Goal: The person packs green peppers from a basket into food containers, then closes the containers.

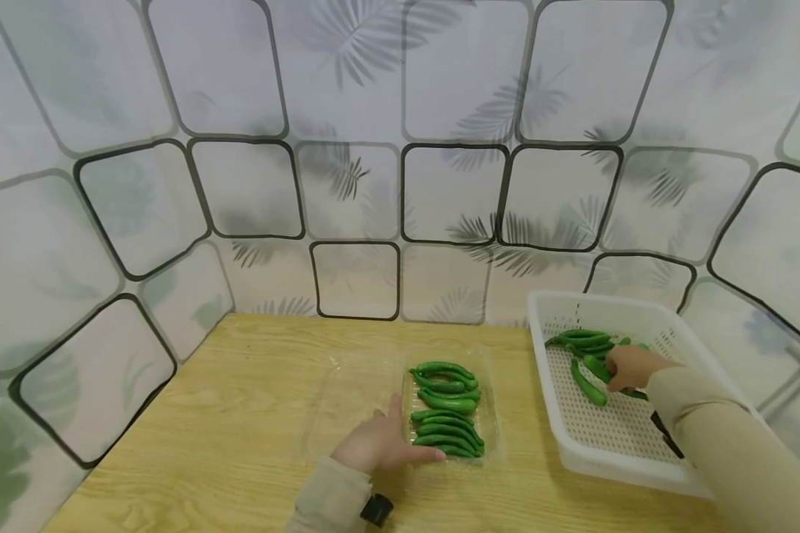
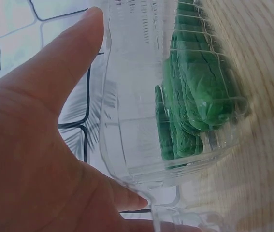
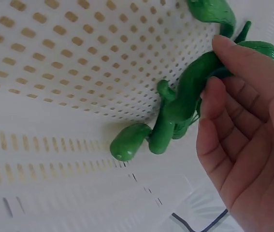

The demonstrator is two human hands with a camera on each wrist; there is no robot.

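Note:
My right hand reaches into a white perforated basket. In the right wrist view, its thumb and forefinger pinch a curved green pepper above other green peppers. At the table's middle, my left hand rests by the near left corner of a clear plastic clamshell box, thumb and forefinger spread along its edges. Several green peppers lie in rows inside that box. Through its clear wall, the left wrist view shows green peppers close up.
The box's clear lid lies folded open to the left on the wooden table. More green peppers are heaped at the basket's far end. Behind the table stands a patterned wall. A dark band sits at my left wrist.

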